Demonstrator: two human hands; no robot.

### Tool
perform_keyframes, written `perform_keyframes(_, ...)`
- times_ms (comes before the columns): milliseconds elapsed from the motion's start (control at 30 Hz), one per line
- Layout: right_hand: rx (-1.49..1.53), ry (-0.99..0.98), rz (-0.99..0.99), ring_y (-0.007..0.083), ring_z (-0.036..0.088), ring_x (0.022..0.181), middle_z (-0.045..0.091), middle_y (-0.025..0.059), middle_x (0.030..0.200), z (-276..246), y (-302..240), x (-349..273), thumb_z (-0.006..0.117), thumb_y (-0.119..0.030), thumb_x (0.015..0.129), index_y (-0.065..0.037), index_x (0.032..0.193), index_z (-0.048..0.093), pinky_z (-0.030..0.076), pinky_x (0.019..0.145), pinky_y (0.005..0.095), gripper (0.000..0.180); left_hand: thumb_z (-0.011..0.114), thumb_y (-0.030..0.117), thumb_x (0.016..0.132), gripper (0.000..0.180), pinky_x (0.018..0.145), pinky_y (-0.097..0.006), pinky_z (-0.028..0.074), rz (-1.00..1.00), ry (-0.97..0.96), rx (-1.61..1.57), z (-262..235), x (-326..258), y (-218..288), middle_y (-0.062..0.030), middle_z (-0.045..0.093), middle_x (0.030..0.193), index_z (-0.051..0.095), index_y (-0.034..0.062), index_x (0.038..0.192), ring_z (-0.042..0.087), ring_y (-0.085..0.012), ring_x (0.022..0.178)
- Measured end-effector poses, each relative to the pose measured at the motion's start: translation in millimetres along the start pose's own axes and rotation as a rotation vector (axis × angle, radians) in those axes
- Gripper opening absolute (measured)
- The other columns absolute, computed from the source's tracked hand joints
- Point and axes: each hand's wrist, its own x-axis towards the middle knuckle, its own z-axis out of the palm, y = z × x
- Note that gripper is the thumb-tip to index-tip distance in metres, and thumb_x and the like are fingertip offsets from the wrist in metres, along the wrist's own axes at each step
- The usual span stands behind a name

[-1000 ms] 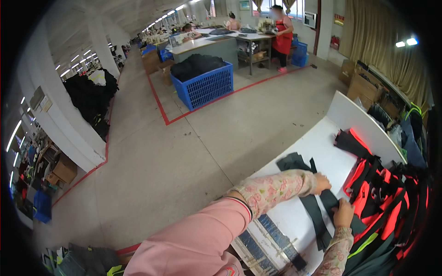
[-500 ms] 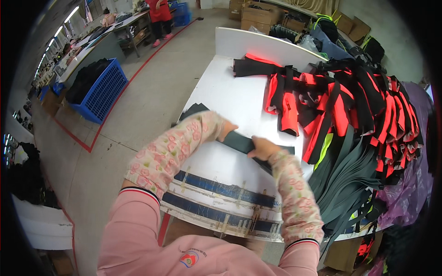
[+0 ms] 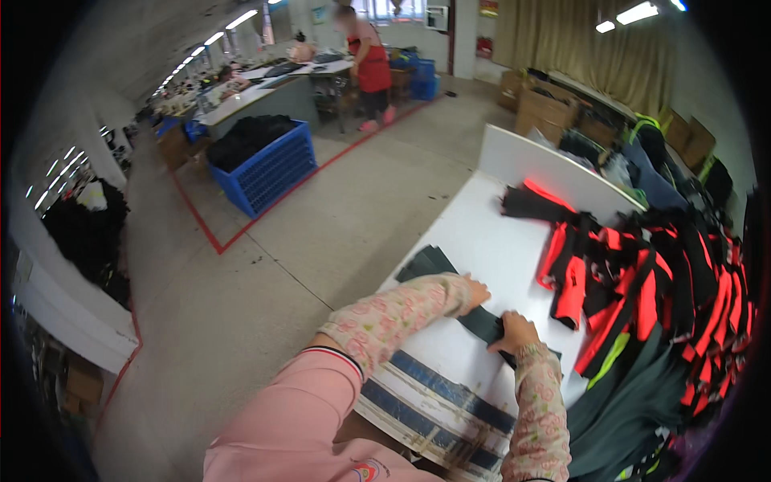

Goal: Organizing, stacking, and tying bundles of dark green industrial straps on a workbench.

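A stack of dark grey-green fabric strips (image 3: 480, 324) lies slantwise over the white table (image 3: 474, 241), its far-left end (image 3: 427, 263) fanned out. My left hand (image 3: 475, 294) rests at the upper edge of the stack, fingers stretched out. Just right of it, my right hand (image 3: 514, 332) is closed around the strips, thumb on the near side and fingertips on the far side. What lies under both palms is hidden. Floral sleeves cover both forearms.
Black and bright red-orange fabric pieces (image 3: 642, 281) heap on the table's right side, beside long dark green strips (image 3: 622, 402). A low white board (image 3: 554, 173) edges the table's back. Left on the floor stands a blue crate (image 3: 269, 173) of black cloth. A person in red (image 3: 371, 68) stands farther off.
My view has swung up and left, so the table sits lower and farther right. Both hands stay at the strips, and the right hand has shifted its grip slightly.
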Motion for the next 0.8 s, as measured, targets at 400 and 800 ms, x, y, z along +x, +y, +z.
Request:
perform_keyframes(400,-0.139,0.173,-0.053,0.0325,0.062,0.091,0.063,0.0125,0.094,9,-22,-48,0.082,-0.025,0.065,-0.007,0.096,0.06,0.05,0.076,0.0441,0.042,0.074,0.022,0.066,0.036,0.083,-0.044,0.052,0.036,-0.08,-0.038,6,-44,15,-0.0168,0.063,0.103,0.066,0.0086,0.098,0.063,-0.0323,0.098)
perform_keyframes(800,-0.32,0.413,-0.068,0.0264,0.058,0.094,0.06,0.0077,0.096,22,-28,-124,0.073,-0.02,0.075,-0.012,0.118,0.054,0.043,0.081,0.0429,0.047,0.071,0.017,0.075,0.041,0.084,-0.045,0.043,-0.151,0.272,-0.106,23,-129,74,-0.0111,0.059,0.106,0.053,0.0082,0.111,0.055,-0.0302,0.106)
